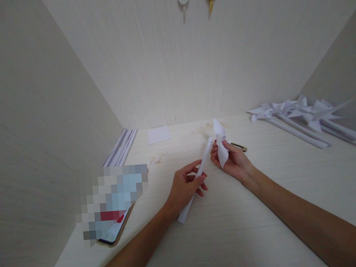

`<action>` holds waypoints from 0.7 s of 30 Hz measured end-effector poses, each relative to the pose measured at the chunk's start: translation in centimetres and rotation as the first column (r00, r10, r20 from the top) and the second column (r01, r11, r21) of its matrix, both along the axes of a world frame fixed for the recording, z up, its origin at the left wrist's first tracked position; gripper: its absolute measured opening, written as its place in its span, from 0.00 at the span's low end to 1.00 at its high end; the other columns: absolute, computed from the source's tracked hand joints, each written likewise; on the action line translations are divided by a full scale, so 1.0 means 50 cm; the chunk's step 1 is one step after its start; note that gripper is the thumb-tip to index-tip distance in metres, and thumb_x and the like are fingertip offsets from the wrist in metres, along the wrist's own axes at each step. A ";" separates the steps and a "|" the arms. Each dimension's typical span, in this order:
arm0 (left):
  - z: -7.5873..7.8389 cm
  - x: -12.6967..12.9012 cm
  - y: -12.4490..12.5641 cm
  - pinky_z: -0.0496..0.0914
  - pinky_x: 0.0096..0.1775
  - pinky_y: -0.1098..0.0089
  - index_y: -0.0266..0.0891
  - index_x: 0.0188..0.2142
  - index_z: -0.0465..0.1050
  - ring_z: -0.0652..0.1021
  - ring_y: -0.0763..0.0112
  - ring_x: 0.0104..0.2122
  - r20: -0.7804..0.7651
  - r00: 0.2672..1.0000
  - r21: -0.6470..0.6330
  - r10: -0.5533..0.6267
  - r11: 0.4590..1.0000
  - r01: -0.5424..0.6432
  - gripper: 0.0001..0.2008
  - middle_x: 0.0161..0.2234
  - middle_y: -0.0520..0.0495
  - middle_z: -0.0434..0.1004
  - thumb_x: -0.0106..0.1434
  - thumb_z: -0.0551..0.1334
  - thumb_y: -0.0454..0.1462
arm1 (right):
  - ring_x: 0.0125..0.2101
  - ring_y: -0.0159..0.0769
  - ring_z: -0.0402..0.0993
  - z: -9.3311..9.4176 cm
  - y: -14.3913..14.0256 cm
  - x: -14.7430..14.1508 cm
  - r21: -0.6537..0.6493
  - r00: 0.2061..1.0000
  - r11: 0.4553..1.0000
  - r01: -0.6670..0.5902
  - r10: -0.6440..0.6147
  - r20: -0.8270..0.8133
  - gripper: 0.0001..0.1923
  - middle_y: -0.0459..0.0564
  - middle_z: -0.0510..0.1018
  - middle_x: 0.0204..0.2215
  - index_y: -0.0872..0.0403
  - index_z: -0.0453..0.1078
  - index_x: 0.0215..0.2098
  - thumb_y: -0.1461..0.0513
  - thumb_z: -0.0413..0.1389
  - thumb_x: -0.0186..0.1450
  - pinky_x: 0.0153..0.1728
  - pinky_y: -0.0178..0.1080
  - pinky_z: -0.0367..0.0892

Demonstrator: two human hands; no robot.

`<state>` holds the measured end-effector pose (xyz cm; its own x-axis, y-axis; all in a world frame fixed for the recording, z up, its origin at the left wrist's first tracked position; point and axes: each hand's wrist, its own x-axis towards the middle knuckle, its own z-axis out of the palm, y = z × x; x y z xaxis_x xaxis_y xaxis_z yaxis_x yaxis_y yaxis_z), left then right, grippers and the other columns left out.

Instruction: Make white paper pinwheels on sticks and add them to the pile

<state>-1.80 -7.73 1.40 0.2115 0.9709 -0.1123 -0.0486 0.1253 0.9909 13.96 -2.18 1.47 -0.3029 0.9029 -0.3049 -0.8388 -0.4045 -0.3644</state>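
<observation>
My left hand (184,187) grips a rolled white paper stick (206,152) around its middle; the stick slants up to the right, its lower end (182,218) near the tabletop. My right hand (234,161) pinches a folded white paper piece (220,142) that stands upright, right beside the stick's upper end. Both hands hover over the middle of the pale wooden table (234,227).
Finished white paper pinwheels (300,117) on sticks lie at the back right. A small paper square (158,134) and a stack of paper sheets (120,148) lie at the back left. A phone (113,233) rests at the near left. A small metal tool (239,146) lies behind my right hand.
</observation>
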 end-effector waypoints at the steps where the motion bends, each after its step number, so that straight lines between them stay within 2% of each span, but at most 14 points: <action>1: -0.001 0.000 0.000 0.66 0.15 0.77 0.34 0.48 0.66 0.71 0.78 0.18 -0.001 1.000 0.002 0.001 1.000 -0.001 0.26 0.29 0.48 0.70 0.46 0.61 0.34 | 0.20 0.25 0.68 0.000 0.000 0.000 -0.002 1.000 1.000 0.000 0.000 0.005 0.05 0.46 0.72 0.20 0.57 0.64 0.30 0.65 0.48 0.62 0.22 0.28 0.68; 8: -0.008 0.001 0.001 0.65 0.15 0.78 0.35 0.48 0.66 0.71 0.79 0.18 -0.028 1.000 0.030 0.001 1.000 0.000 0.26 0.29 0.48 0.70 0.47 0.61 0.34 | 0.20 0.25 0.69 0.001 0.000 -0.001 0.011 0.998 1.000 0.009 -0.010 0.070 0.04 0.46 0.73 0.20 0.56 0.65 0.29 0.66 0.49 0.60 0.23 0.27 0.68; 15: -0.007 -0.001 -0.005 0.62 0.13 0.80 0.37 0.48 0.67 0.67 0.83 0.17 -0.111 0.993 0.050 0.030 0.998 -0.025 0.24 0.31 0.48 0.70 0.48 0.59 0.32 | 0.22 0.25 0.69 -0.006 0.003 0.001 0.090 0.988 0.996 0.011 -0.025 0.151 0.04 0.43 0.75 0.23 0.53 0.65 0.26 0.67 0.56 0.55 0.24 0.28 0.68; 21: -0.005 -0.001 -0.008 0.61 0.13 0.80 0.39 0.48 0.68 0.66 0.84 0.16 -0.155 0.988 0.081 0.028 0.997 -0.015 0.24 0.32 0.47 0.71 0.49 0.59 0.32 | 0.21 0.25 0.70 -0.007 0.007 0.001 0.073 0.973 0.995 0.061 -0.076 0.216 0.02 0.42 0.75 0.22 0.54 0.66 0.26 0.66 0.55 0.56 0.23 0.28 0.67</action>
<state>-1.85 -8.10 1.13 0.1763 0.9822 -0.0650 0.1052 0.0468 0.9933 14.02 -1.85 1.10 -0.1725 0.9394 -0.2964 -0.7608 -0.3182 -0.5656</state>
